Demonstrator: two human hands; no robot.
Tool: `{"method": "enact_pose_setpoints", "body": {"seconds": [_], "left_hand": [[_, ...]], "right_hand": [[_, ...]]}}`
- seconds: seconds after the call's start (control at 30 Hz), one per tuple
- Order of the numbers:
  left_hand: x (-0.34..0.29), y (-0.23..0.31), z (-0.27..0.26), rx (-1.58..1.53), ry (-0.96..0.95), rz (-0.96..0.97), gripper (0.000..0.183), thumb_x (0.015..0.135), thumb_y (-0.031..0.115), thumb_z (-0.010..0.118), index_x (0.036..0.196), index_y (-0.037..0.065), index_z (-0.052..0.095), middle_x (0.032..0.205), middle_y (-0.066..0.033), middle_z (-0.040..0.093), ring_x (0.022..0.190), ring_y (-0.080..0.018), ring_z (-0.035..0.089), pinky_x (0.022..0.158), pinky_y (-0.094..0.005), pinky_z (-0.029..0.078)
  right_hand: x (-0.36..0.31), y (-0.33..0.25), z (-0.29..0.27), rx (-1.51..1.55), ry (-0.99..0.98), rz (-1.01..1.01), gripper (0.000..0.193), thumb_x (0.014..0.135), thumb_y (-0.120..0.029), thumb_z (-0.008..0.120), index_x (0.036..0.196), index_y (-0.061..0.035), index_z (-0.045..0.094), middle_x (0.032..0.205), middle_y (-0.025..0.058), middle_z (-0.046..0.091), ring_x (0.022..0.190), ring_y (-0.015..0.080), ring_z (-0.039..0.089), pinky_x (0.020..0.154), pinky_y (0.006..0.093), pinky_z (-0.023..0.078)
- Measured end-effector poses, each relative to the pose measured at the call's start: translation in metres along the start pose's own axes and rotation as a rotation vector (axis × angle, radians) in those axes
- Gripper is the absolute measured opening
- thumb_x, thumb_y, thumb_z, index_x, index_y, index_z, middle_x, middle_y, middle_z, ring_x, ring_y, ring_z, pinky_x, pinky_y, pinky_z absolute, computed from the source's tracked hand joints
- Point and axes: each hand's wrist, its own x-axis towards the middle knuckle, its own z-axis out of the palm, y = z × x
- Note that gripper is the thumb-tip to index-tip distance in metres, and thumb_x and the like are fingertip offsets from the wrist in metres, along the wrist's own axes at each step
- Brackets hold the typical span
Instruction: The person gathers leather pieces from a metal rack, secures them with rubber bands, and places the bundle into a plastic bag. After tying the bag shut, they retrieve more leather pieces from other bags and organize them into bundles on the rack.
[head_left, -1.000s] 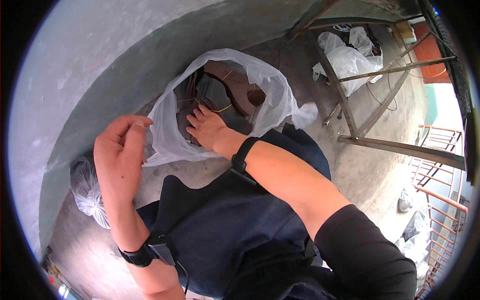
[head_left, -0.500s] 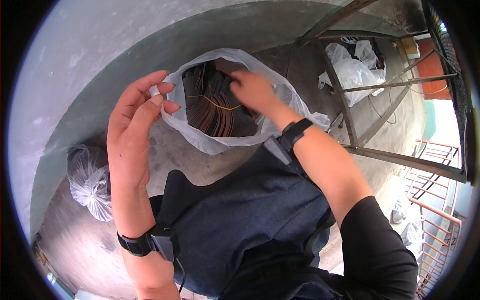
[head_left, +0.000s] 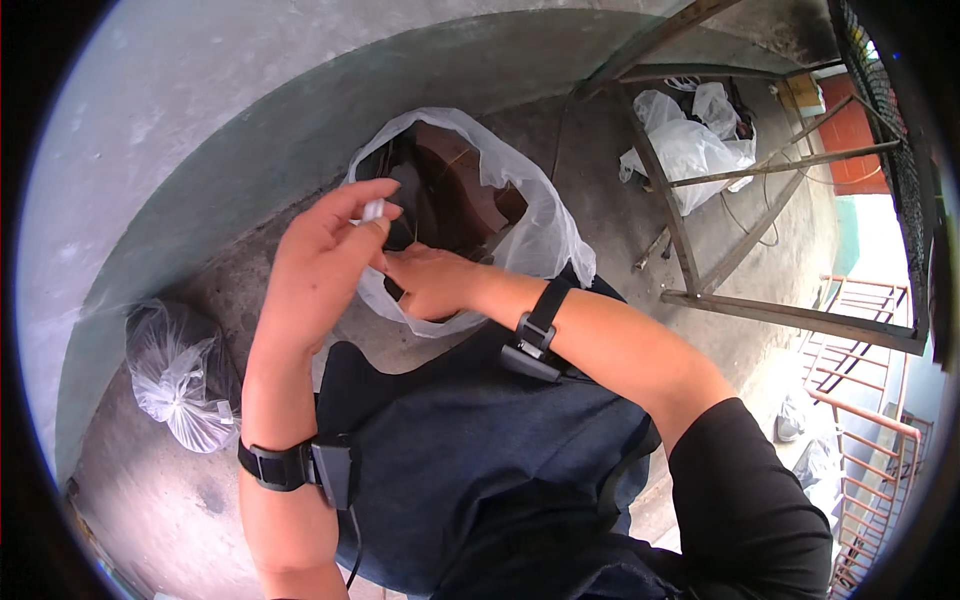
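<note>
An open, translucent white plastic bag stands on the floor before me. Inside lie brown and dark flat pieces, partly in shadow. My left hand is above the bag's near left rim. Its thumb and fingers pinch a small white object, whose kind I cannot make out. Just below those fingertips, my right hand is at the near side of the bag's mouth with its fingers curled. What it grips is hidden. The yellow-banded bundle is no longer clearly visible.
A tied clear bag of dark contents sits on the floor at left. A metal frame stands at right, with white plastic bags behind it. Reddish metal racks are at far right. A curved wall rises beyond.
My right hand has moved left and nearer, from the bag's far side to beside my left fingers. My left hand has shifted right and nearer, still pinching the white object. The banded bundle has left sight.
</note>
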Motion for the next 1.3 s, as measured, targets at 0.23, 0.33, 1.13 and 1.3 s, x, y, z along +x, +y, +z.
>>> {"method": "enact_pose_setpoints", "body": {"seconds": [0.23, 0.33, 1.13, 1.3], "left_hand": [[0.008, -0.039, 0.013, 0.644, -0.24, 0.075, 0.053, 0.085, 0.012, 0.056, 0.136, -0.001, 0.055, 0.132, -0.0196, 0.058, 0.067, -0.0207, 0.064, 0.07, -0.0337, 0.052], [0.01, -0.052, 0.022, 0.852, -0.31, -0.063, 0.057, 0.086, 0.024, 0.054, 0.138, 0.0, 0.052, 0.143, -0.0194, 0.05, 0.11, -0.0322, 0.061, 0.095, -0.04, 0.049], [0.023, -0.033, 0.019, 0.466, 0.05, 0.084, 0.061, 0.082, 0.017, 0.055, 0.14, -0.003, 0.049, 0.149, -0.019, 0.046, 0.081, -0.0273, 0.064, 0.088, -0.0366, 0.05], [0.02, -0.03, 0.021, 0.47, -0.008, 0.075, 0.062, 0.082, 0.017, 0.055, 0.14, -0.004, 0.048, 0.149, -0.0186, 0.045, 0.079, -0.0263, 0.065, 0.085, -0.0368, 0.051]], "right_hand": [[0.011, 0.051, -0.028, 0.224, 0.046, -0.017, 0.04, 0.088, -0.009, 0.051, 0.126, -0.0119, 0.064, 0.115, 0.0198, 0.068, 0.11, 0.0378, 0.063, 0.094, 0.0452, 0.049], [0.019, 0.075, -0.05, 0.371, 0.445, 0.076, 0.031, 0.088, -0.006, 0.055, 0.117, -0.0037, 0.067, 0.11, 0.0121, 0.071, 0.1, 0.0233, 0.068, 0.086, 0.0338, 0.053], [-0.048, 0.138, -0.049, -0.181, -0.221, 0.28, 0.069, 0.085, -0.021, 0.059, 0.151, -0.0172, 0.04, 0.146, 0.018, 0.046, 0.136, 0.0347, 0.044, 0.109, 0.039, 0.04], [-0.038, 0.141, -0.064, -0.234, 0.001, 0.583, 0.065, 0.088, -0.018, 0.052, 0.152, -0.0164, 0.038, 0.154, 0.0205, 0.036, 0.138, 0.0366, 0.041, 0.112, 0.0429, 0.037]]}}
